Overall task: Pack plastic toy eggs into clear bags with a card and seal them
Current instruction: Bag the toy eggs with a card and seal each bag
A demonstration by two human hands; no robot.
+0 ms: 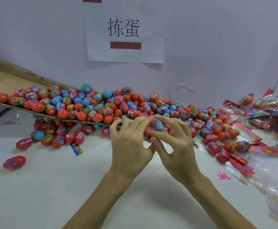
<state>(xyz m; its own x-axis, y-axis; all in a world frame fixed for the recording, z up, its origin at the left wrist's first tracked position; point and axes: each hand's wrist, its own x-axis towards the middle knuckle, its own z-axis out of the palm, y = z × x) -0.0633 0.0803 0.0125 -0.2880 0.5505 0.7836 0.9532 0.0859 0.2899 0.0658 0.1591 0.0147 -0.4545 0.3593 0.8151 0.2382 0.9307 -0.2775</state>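
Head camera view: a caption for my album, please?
Left hand and right hand hold toy eggs before a heap spilling off a cardboard sheet.

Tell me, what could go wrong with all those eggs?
1. The left hand and right hand grip a bunch of eggs with just the fingers; one might slip out.
2. The egg pile sits on a sloping cardboard sheet; a bump could send more rolling down.
3. One stray egg lies alone far left on the table and could roll away.

eggs (101, 111) — red, blue, heaped | packed bags (264, 104) — far right
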